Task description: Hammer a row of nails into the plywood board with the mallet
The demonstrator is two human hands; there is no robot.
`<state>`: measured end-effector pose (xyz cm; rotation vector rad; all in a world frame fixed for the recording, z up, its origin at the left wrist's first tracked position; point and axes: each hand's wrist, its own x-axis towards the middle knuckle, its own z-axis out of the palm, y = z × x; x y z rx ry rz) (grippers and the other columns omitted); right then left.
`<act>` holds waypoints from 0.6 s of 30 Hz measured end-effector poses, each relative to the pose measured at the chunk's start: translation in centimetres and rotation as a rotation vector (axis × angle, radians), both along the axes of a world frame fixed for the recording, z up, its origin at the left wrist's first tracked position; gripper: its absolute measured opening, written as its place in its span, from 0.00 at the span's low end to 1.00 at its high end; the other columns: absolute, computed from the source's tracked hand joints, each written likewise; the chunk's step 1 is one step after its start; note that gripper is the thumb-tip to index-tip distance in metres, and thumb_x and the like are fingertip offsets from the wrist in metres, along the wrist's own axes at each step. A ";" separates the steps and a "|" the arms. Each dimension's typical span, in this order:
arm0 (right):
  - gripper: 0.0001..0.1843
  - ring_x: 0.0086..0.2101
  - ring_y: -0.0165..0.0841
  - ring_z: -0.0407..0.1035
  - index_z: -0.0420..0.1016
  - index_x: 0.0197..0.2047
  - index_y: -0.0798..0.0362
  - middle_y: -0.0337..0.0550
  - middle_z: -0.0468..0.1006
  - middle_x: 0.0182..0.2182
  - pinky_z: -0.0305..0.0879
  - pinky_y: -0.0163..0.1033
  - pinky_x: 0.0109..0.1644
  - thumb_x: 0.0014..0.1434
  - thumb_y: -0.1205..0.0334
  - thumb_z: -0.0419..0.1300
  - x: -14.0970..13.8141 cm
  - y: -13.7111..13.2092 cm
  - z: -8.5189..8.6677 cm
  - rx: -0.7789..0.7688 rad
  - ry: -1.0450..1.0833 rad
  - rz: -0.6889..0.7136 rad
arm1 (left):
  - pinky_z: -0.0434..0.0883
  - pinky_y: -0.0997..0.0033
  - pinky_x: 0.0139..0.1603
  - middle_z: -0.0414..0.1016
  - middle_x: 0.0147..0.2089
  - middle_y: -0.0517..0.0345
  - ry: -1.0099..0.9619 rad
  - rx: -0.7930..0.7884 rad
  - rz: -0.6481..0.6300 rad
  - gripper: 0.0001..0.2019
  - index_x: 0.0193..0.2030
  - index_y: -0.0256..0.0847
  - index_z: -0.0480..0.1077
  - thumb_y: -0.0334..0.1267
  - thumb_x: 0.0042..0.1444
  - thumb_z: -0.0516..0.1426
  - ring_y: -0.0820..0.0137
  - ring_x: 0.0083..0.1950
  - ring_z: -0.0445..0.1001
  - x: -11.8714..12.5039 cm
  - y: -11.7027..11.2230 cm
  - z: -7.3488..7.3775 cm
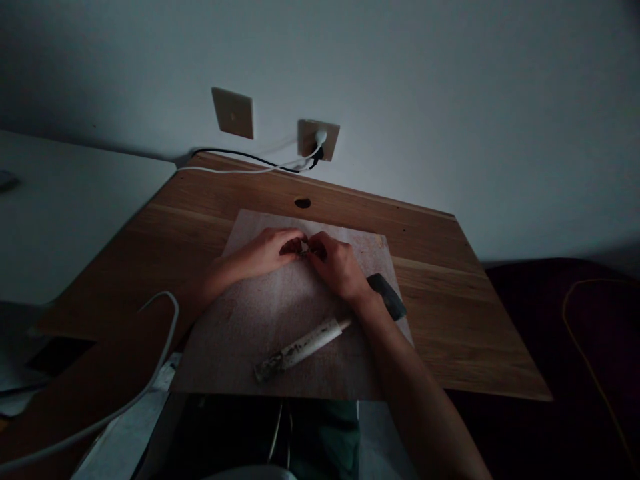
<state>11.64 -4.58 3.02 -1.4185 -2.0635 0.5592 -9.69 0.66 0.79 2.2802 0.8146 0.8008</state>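
Observation:
Both hands meet over a pale board point(280, 313), their fingertips close together. My left hand point(277, 248) is curled in a pinch, and my right hand point(336, 261) pinches from the other side. Between the fingertips is something small, with a light glint, too small and dark to name. Under my right forearm lies a mallet; its dark head point(387, 297) shows right of the wrist, and its worn whitish handle point(305, 345) points toward the board's near left. The forearm hides the part where head and handle join.
The board rests on a wooden desk point(440, 293) against a wall. Plugs and cables point(240, 171) run from a wall socket point(319, 139) along the desk's back edge, near a round hole point(303, 203). A white cable point(170, 333) crosses in front of my left arm.

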 end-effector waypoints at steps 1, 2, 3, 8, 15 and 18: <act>0.07 0.38 0.38 0.79 0.76 0.46 0.49 0.43 0.84 0.38 0.72 0.41 0.45 0.66 0.68 0.61 -0.1 -0.1 0.1 0.000 0.016 0.001 | 0.75 0.69 0.45 0.84 0.42 0.59 -0.007 -0.001 0.000 0.13 0.49 0.42 0.76 0.26 0.58 0.61 0.67 0.41 0.81 0.0 0.0 0.0; 0.06 0.38 0.38 0.79 0.76 0.46 0.50 0.44 0.84 0.38 0.72 0.41 0.46 0.67 0.67 0.61 -0.1 -0.1 0.3 0.004 0.023 0.004 | 0.75 0.68 0.46 0.84 0.43 0.58 -0.012 0.000 0.000 0.14 0.49 0.42 0.76 0.26 0.58 0.61 0.67 0.42 0.81 0.0 0.0 0.0; 0.04 0.38 0.38 0.79 0.77 0.45 0.50 0.44 0.84 0.38 0.72 0.41 0.46 0.68 0.66 0.61 -0.1 -0.2 0.4 0.010 0.023 0.009 | 0.76 0.68 0.46 0.84 0.44 0.57 -0.015 0.006 -0.002 0.14 0.49 0.42 0.76 0.25 0.57 0.61 0.67 0.43 0.81 0.0 0.0 0.1; 0.05 0.36 0.35 0.76 0.78 0.43 0.51 0.46 0.82 0.39 0.72 0.40 0.44 0.70 0.64 0.60 -0.2 -0.3 0.6 0.087 0.033 0.018 | 0.76 0.68 0.49 0.83 0.47 0.55 -0.015 0.073 -0.009 0.17 0.51 0.40 0.75 0.23 0.56 0.59 0.66 0.46 0.81 -0.1 -0.1 0.2; 0.07 0.32 0.32 0.74 0.77 0.43 0.51 0.44 0.80 0.39 0.72 0.39 0.40 0.72 0.61 0.58 -0.1 -0.2 0.4 0.222 0.165 -0.021 | 0.76 0.64 0.52 0.81 0.48 0.53 0.010 0.131 0.007 0.13 0.51 0.40 0.75 0.26 0.61 0.58 0.65 0.48 0.80 -0.1 0.0 0.0; 0.07 0.33 0.33 0.75 0.76 0.44 0.51 0.45 0.79 0.40 0.73 0.39 0.38 0.72 0.60 0.58 -0.2 -0.2 0.6 0.286 0.216 -0.098 | 0.76 0.59 0.58 0.79 0.51 0.50 0.036 0.186 0.042 0.10 0.52 0.39 0.75 0.30 0.65 0.58 0.61 0.54 0.78 -0.2 -0.7 0.8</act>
